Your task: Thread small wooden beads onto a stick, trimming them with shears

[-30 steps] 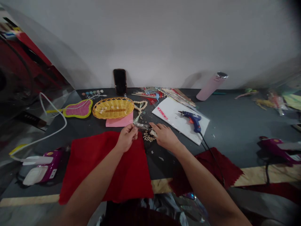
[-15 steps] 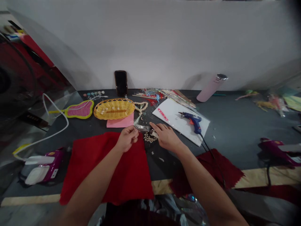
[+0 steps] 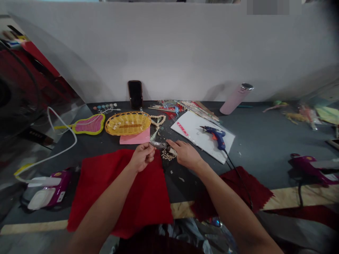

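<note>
One metal tool (image 3: pixel 159 145) juts from right grip (image 3: pixel 187 154) toward left grip (image 3: pixel 142 157).

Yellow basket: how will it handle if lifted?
Probably light for its size: the yellow basket looks shallow and thinly woven. Its rim may flex slightly, given the openwork loops. Contents could slide if tilted; small pale pieces appear loose inside.

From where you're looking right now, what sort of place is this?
Probably a craft workspace: there's a blue plastic glue gun, an oval yellow wicker basket, and a scatter of small pale pieces.
</note>
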A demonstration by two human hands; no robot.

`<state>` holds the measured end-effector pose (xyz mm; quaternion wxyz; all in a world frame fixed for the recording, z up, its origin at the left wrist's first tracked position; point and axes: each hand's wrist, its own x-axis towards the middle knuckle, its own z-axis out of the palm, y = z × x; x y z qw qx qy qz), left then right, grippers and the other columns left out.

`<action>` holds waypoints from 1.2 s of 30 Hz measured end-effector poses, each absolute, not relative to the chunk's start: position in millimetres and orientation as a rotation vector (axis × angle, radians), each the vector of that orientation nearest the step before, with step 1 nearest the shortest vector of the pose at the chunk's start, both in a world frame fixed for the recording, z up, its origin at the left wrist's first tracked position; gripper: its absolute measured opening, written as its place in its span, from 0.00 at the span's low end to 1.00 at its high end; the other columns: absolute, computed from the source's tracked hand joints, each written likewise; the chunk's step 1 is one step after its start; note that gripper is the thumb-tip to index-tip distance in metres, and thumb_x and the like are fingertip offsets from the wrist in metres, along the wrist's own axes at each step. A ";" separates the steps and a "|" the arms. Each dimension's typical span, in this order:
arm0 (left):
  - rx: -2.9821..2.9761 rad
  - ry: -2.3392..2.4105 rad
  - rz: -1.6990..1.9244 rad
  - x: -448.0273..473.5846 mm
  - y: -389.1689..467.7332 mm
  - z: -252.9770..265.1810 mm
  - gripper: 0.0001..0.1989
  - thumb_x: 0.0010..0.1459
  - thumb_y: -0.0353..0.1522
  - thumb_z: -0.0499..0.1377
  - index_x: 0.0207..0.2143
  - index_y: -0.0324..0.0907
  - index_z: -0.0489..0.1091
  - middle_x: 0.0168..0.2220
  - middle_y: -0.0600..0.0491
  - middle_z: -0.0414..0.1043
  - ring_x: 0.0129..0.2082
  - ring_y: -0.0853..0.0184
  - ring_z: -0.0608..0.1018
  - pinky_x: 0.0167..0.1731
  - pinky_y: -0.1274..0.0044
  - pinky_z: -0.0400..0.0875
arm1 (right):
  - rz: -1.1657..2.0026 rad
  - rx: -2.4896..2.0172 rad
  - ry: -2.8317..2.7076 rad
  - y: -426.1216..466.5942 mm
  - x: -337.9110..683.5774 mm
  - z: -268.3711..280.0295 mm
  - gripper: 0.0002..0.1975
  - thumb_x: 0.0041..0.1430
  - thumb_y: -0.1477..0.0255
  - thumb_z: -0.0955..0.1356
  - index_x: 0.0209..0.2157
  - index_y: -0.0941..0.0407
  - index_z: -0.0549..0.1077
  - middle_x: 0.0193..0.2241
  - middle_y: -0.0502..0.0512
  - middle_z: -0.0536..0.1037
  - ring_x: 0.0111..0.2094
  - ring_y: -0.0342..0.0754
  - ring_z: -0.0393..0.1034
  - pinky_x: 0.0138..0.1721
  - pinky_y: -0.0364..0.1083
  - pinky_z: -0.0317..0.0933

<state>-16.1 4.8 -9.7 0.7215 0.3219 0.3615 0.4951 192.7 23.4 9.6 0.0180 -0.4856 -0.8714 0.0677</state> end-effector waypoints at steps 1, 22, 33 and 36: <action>0.733 0.813 1.104 -14.8 5.1 -11.5 0.10 0.51 0.35 0.60 0.27 0.36 0.65 0.17 0.60 0.54 0.16 0.80 0.54 0.14 0.86 0.45 | 0.198 -1.518 -2.709 23.8 193.0 9.2 0.33 0.53 0.78 0.59 0.61 0.50 0.49 0.44 0.58 0.68 0.41 0.49 0.64 0.44 0.47 0.54; 0.797 0.870 1.145 -11.7 4.8 -7.9 0.11 0.48 0.34 0.61 0.24 0.38 0.62 0.16 0.58 0.61 0.14 0.79 0.56 0.14 0.84 0.47 | 0.182 -1.445 -2.690 23.9 197.1 6.7 0.35 0.52 0.79 0.58 0.61 0.52 0.46 0.49 0.59 0.66 0.48 0.51 0.59 0.46 0.48 0.52; 0.911 0.972 1.215 -7.4 3.9 -11.4 0.12 0.52 0.38 0.59 0.26 0.38 0.62 0.19 0.58 0.63 0.14 0.81 0.55 0.15 0.84 0.46 | 0.213 -1.565 -2.724 20.9 193.4 16.0 0.33 0.52 0.78 0.58 0.61 0.51 0.48 0.43 0.59 0.70 0.40 0.49 0.66 0.41 0.47 0.55; 0.975 1.018 1.242 -6.8 3.6 -11.6 0.12 0.52 0.38 0.59 0.25 0.38 0.62 0.20 0.57 0.64 0.15 0.80 0.58 0.16 0.84 0.49 | 0.188 -1.597 -2.708 20.2 192.2 15.8 0.33 0.53 0.78 0.57 0.61 0.51 0.48 0.43 0.60 0.69 0.42 0.50 0.65 0.43 0.47 0.55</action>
